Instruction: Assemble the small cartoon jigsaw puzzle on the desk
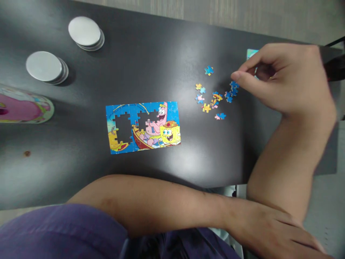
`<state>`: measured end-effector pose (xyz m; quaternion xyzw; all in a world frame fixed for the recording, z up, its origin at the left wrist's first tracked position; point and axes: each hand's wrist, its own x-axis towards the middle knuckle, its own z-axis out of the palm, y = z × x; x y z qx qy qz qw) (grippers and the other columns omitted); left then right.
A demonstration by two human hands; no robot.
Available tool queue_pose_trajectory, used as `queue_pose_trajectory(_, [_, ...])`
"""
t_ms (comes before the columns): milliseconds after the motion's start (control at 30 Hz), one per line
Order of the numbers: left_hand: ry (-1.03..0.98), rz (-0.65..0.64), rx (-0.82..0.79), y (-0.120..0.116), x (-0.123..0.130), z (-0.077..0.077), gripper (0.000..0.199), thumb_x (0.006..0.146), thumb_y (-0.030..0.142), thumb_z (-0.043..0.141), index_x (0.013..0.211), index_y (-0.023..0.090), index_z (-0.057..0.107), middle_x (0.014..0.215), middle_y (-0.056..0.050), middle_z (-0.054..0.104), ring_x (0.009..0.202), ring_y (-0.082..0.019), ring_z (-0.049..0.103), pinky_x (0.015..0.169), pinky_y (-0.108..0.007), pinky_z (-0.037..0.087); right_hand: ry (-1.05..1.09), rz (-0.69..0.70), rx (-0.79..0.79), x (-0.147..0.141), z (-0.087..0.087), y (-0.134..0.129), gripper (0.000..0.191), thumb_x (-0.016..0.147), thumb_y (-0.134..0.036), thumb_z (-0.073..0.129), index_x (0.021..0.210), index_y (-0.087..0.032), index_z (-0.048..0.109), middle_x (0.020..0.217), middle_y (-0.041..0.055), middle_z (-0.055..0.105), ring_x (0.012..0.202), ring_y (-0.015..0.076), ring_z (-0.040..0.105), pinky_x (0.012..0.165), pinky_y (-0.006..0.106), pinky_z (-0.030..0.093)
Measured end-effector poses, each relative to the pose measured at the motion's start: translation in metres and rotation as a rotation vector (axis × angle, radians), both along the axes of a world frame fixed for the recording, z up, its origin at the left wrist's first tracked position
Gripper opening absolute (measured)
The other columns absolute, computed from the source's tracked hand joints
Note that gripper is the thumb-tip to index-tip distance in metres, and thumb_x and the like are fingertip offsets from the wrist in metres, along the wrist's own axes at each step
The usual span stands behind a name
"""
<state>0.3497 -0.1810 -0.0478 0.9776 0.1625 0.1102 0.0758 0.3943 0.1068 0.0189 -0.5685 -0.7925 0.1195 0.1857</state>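
Observation:
My right hand [288, 75] is raised over the right part of the dark table, thumb and forefinger tips pinched together. Whatever may be between them does not show. Just below the tips lies a group of blue jigsaw pieces [234, 92]. Other loose pieces, such as a yellow one [206, 108], a blue one [209, 70] and a blue-and-pink one [220, 116], are scattered to the left. Across my body, my left hand [277, 230] rests at my right elbow, fingers stretched out. A partly filled cartoon jigsaw puzzle [171, 113] lies mid-table, with two dark gaps inside its frame.
Two stacks of pale round discs, a nearer stack [44, 66] and a farther stack [84, 31], stand at upper left. Below them is a pink printed tin or tub [21, 106]. A colourful printed piece [252, 53] is partly hidden behind my right hand. The table [151, 79] has a far edge.

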Motion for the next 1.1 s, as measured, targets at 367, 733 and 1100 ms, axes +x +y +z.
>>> queue_pose_trajectory(367, [-0.77, -0.128, 0.043, 0.0, -0.017, -0.015, 0.083, 0.119, 0.014, 0.05, 0.134, 0.086, 0.088, 0.148, 0.032, 0.089, 0.124, 0.004, 0.088, 0.094, -0.005, 0.061, 0.059, 0.046, -0.143, 0.003, 0.005, -0.002, 0.023, 0.085, -0.017, 0.088, 0.081, -0.032, 0.071, 0.079, 0.0009, 0.069, 0.077, 0.0232, 0.06, 0.085, 0.045, 0.049])
queue_pose_trajectory(733, [-0.824, -0.085, 0.078, 0.021, -0.035, -0.005, 0.079, 0.119, 0.014, 0.056, 0.131, 0.084, 0.09, 0.137, 0.036, 0.091, 0.122, 0.006, 0.088, 0.095, -0.007, 0.063, 0.134, 0.107, -0.258, 0.014, -0.002, -0.001, 0.02, 0.092, -0.051, 0.106, 0.093, -0.038, 0.09, 0.086, 0.0012, 0.081, 0.086, 0.0312, 0.071, 0.082, 0.05, 0.056])
queue_pose_trajectory(1100, [-0.797, -0.201, 0.042, 0.028, -0.038, -0.005, 0.073, 0.124, 0.017, 0.051, 0.134, 0.074, 0.094, 0.145, 0.026, 0.093, 0.127, 0.002, 0.09, 0.101, -0.011, 0.065, 0.145, 0.029, -0.292, 0.031, -0.008, -0.001, 0.02, 0.096, -0.046, 0.105, 0.099, -0.036, 0.088, 0.082, 0.0024, 0.077, 0.083, 0.0289, 0.065, 0.085, 0.052, 0.058])
